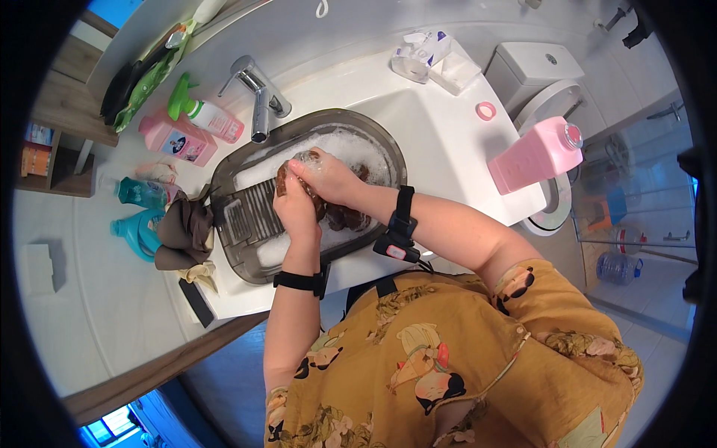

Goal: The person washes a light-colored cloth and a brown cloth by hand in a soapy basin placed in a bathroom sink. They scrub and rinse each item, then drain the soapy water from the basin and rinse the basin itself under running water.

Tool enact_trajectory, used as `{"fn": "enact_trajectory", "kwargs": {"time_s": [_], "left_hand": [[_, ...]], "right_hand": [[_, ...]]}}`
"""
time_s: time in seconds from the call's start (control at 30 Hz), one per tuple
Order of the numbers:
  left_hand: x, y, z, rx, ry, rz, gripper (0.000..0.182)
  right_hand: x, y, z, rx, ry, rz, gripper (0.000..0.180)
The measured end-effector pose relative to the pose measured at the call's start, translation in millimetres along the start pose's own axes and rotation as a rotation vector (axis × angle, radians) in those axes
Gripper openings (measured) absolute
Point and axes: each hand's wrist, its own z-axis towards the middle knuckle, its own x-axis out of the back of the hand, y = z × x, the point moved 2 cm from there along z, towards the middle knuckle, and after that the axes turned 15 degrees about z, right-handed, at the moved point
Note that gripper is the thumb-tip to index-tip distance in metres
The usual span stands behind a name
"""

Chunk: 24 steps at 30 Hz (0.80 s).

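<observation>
A dark translucent wash basin point(392, 143) with a ridged washboard point(260, 210) stands in the white sink, holding foamy water. Above its middle, my left hand point(297, 204) and my right hand point(330, 176) meet, both closed on a wet brown cloth point(284, 178) with suds on it. More of the brown fabric point(350, 215) lies in the foam beneath my right forearm. Behind the basin rises a chrome faucet point(260, 106). Left of the basin, dark brown and beige fabric point(185, 229) is heaped on the counter.
Pink jug point(187, 140), spray bottle point(215, 120) and teal bottles point(140, 193) stand at the left. An uncapped large pink jug point(526, 159) stands on the counter's right edge, near a pink ring-shaped item point(485, 111). A tissue pack point(420, 56) lies behind. Beyond is a toilet point(532, 64).
</observation>
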Motion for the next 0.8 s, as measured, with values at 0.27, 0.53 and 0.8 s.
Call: {"fn": "enact_trajectory", "kwargs": {"time_s": [0.27,0.53,0.8], "left_hand": [[7.8,-7.0,29.5,-0.043,-0.129,0.374,0.043],[28.7,-29.2,19.3,0.357,-0.310,0.355,0.083],[19.7,-47.0,12.6,0.510,-0.337,0.051,0.079]], "right_hand": [[29.6,28.2,26.4,-0.127,0.062,-0.018,0.072],[48.7,79.5,23.4,-0.177,-0.159,-0.988,0.068],[45.0,49.9,28.3,-0.297,-0.259,-0.567,0.042]]}}
